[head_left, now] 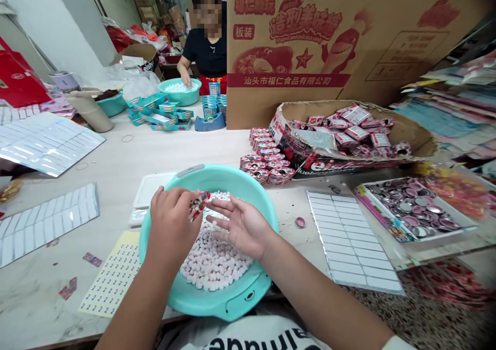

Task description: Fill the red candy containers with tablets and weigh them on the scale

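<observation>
My left hand (172, 226) is closed around a small red printed candy box (199, 205), tilted above a turquoise basin (267, 195). White candies (217, 267) fill the bottom of the basin, and a few seem to show in the box's opening. My right hand (244, 226) is open beside the box, palm turned up and fingers spread over the candies. Whether any candy rests on its fingers is hard to make out. A white flat device (149, 190), partly hidden by the basin, lies behind my left hand.
Red packs (271, 159) stand beside a cut-down carton (349, 166) of more packs. Right are a label sheet (352, 241) and a tray of round lids (418, 205). A number sticker sheet (112, 277) lies left. Behind a big cardboard box (287, 102), a person (205, 56) reaches into another basin.
</observation>
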`<state>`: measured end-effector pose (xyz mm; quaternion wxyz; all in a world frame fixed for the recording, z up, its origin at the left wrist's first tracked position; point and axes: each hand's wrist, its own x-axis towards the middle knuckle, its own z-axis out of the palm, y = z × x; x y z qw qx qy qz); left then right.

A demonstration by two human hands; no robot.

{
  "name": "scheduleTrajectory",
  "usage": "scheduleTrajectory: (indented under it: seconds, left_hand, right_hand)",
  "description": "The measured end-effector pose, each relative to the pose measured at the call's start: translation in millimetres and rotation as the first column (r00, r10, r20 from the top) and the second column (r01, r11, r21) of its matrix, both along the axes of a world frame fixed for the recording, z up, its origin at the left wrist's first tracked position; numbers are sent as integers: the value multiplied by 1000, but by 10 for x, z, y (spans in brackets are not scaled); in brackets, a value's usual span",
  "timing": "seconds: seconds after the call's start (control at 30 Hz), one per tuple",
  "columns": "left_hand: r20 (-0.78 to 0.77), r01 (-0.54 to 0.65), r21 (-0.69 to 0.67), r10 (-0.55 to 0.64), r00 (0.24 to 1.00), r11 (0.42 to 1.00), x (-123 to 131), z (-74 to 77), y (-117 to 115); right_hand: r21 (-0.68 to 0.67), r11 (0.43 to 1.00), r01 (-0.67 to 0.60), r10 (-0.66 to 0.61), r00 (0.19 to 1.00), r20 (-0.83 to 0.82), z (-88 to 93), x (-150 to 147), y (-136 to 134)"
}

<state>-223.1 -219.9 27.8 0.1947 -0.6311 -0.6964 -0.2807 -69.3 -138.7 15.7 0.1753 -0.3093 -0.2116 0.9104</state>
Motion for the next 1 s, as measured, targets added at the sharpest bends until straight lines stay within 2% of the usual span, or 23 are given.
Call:
scheduleTrajectory:
  seconds: [0.1, 0.17, 0.27, 0.33, 0.4, 0.5, 0.63, 0.73, 0.8, 0.83, 0.87, 0.93, 1.0]
  left_hand:
    - [142, -85, -56, 92, 986, 995, -60, 98, -25]
    - [316, -165, -83, 183, 931, 983, -215, 212, -45]
    - [561, -289, -125, 308, 769, 949, -642, 356, -51]
    - [623, -313, -147, 333, 708, 938, -1004, 365, -30]
    - [648, -263, -187, 320, 691, 947, -1355, 282, 16]
    - [714, -137, -220, 255, 653, 966, -1734, 38, 127]
    - [764, -11, -222, 181, 620, 975, -1903, -295, 255]
    - [793, -6, -130, 107, 600, 992, -1925, -488, 198]
    - [829, -74, 8, 34, 558, 997, -1951, -601, 89]
    - [849, -127, 67, 10, 529, 990, -1970, -651, 29]
    - [867, -183, 104, 1, 498, 978, -1992, -695, -27]
    - [891, -267, 111, 24, 454, 957, -2039, -759, -111]
    - [897, -294, 87, 53, 438, 952, -2080, -788, -150]
  right_hand:
    - [24, 999, 37, -38, 999, 16, 9, 8, -4]
    - [58, 995, 82, -85, 995, 53, 24, 15, -19]
    - [108, 987, 120, -130, 987, 93, 34, 30, -50]
    - [125, 986, 109, -122, 987, 101, 22, 38, -65]
    - [159, 983, 90, -107, 989, 105, -2, 35, -72]
    - [257, 964, 65, -97, 989, 113, -44, 4, -72]
    - [363, 931, -27, -44, 982, 185, -97, -41, -69]
    - [471, 868, -155, 1, 951, 310, -149, -39, -82]
    - [567, 755, -328, 28, 881, 473, -189, -29, -106]
    - [608, 662, -439, 26, 824, 566, -209, -26, -124]
    - [630, 544, -555, 17, 757, 653, -228, -25, -144]
    - [610, 256, -750, 15, 634, 773, -265, -33, -186]
    - [531, -33, -847, 60, 529, 847, -304, -46, -216]
